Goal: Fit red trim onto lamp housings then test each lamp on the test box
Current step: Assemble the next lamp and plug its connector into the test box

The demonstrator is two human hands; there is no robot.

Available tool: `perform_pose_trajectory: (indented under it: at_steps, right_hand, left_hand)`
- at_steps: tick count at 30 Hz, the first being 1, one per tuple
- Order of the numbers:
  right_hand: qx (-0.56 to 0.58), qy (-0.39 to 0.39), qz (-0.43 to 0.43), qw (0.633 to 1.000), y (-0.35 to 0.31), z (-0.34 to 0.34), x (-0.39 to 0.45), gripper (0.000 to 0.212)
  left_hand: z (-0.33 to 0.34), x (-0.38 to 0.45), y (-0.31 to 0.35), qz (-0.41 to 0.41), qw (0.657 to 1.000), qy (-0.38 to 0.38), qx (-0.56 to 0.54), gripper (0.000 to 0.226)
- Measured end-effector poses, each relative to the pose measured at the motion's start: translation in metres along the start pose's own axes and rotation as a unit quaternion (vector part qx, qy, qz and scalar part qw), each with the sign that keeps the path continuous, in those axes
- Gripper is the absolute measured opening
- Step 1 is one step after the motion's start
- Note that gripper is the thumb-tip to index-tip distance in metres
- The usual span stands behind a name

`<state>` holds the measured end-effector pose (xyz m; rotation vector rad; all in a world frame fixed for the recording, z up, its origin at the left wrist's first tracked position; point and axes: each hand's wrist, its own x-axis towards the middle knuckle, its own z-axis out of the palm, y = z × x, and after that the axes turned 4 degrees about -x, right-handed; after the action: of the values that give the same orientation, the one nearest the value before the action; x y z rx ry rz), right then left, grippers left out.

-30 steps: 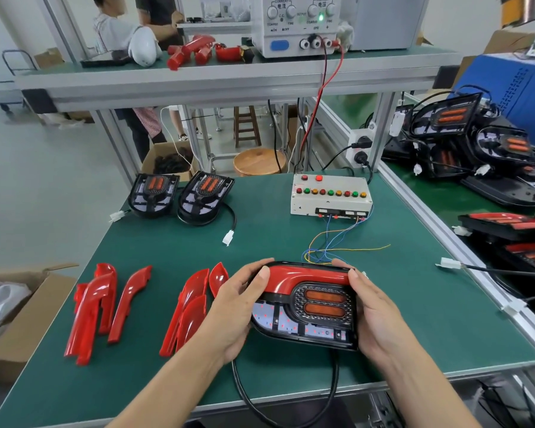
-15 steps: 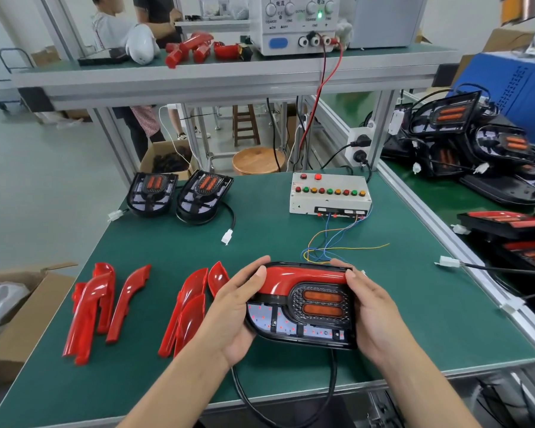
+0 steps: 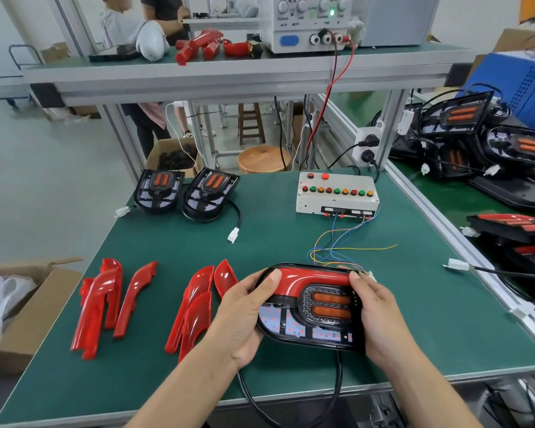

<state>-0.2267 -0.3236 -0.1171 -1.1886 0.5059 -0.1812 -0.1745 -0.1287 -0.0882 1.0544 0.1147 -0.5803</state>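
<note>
One lamp housing (image 3: pixel 309 313) with red trim (image 3: pixel 309 279) fitted, held above the counter (image 3: pixel 414 319): left hand (image 3: pixel 244 316) and right hand (image 3: pixel 380 319) each curled round an end, thumbs on trim. Two bare housings (image 3: pixel 186 194) at the far edge. One test box (image 3: pixel 337 196). Loose red trims (image 3: pixel 145 304) lie left; exact count unclear. Cardboard box (image 3: pixel 22 307): white wrapping.

I hold a lamp (image 3: pixel 309 307) between my left hand (image 3: pixel 244 316) and right hand (image 3: pixel 380 316), thumbs on its red trim (image 3: pixel 309 278). Loose trim pieces (image 3: pixel 195 304) lie left; the test box (image 3: pixel 337 196) sits far.
</note>
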Motion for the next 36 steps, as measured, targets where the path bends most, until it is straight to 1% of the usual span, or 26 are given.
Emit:
perform_pose_trajectory:
  at_steps: [2,6,18,25,30,34,36]
  right_hand:
    - [-0.013,0.003,-0.001,1.000,0.0019,-0.0008,0.0011,0.030]
    - [-0.027,0.010,-0.003,1.000,0.0045,-0.0009,0.0027,0.031]
    - [0.010,-0.001,0.007,1.000,0.0069,-0.0008,0.0021,0.030]
    - [0.031,-0.013,0.017,0.999,0.0064,-0.0016,0.0019,0.029]
    - [0.009,-0.010,0.018,1.000,0.0059,-0.0013,0.0020,0.030]
    - [-0.025,-0.013,0.003,1.000,0.0052,0.0024,0.0004,0.035]
    - [-0.020,0.001,-0.003,1.000,0.0061,0.0027,0.0015,0.030]
  left_hand:
    - [-0.0010,-0.0003,-0.0018,-0.004,1.000,-0.008,0.003,0.040]
    - [-0.0018,0.0004,-0.0018,0.000,1.000,-0.014,0.015,0.040]
    - [-0.0057,0.0010,-0.0042,0.007,0.999,0.001,0.031,0.038]
    - [-0.0053,0.0021,-0.0056,0.002,1.000,0.003,0.014,0.046]
    - [-0.0077,0.0023,-0.0065,0.000,1.000,-0.001,0.022,0.040]
    - [-0.0058,0.0018,-0.0052,0.003,1.000,-0.003,0.024,0.040]
    - [-0.0058,0.0021,-0.0055,0.004,1.000,-0.001,0.022,0.042]
